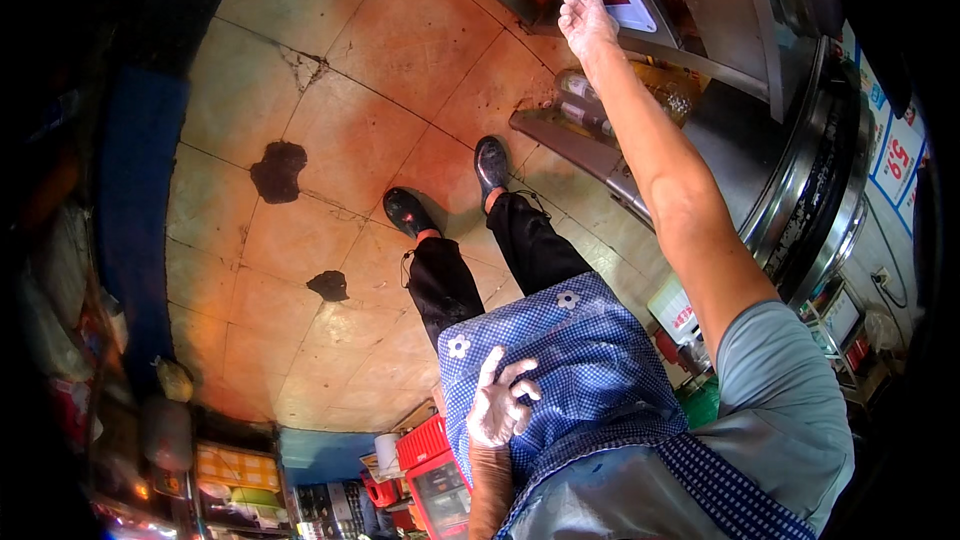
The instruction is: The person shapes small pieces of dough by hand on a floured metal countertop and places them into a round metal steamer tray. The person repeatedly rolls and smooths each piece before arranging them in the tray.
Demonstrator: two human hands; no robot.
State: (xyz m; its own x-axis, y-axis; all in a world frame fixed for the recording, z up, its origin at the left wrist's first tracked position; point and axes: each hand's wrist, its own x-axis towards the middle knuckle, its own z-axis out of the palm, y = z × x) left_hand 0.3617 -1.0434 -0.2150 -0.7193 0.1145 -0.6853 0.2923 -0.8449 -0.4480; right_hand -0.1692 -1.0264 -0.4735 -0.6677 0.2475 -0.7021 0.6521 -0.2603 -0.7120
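My right hand (589, 21), whitened with a flour-like powder, is stretched out at the top right. Its fingers are partly curled in front of a white-framed panel (636, 13) with a dark red picture, set on a metal unit. Whether a fingertip touches the panel I cannot tell. Powder also coats my left hand (501, 401), which hovers before my blue checked apron (577, 360) with palm turned up, fingers bent and apart, and nothing in it.
Bottles (577, 94) lie under the metal unit, by a low metal ledge (577, 157). Black shoes (409, 211) stand on tiled floor (360, 142) with dark broken patches (279, 172). A red crate (422, 444) and shelves (236, 469) are behind me. A large round metal rim (799, 187) stands right.
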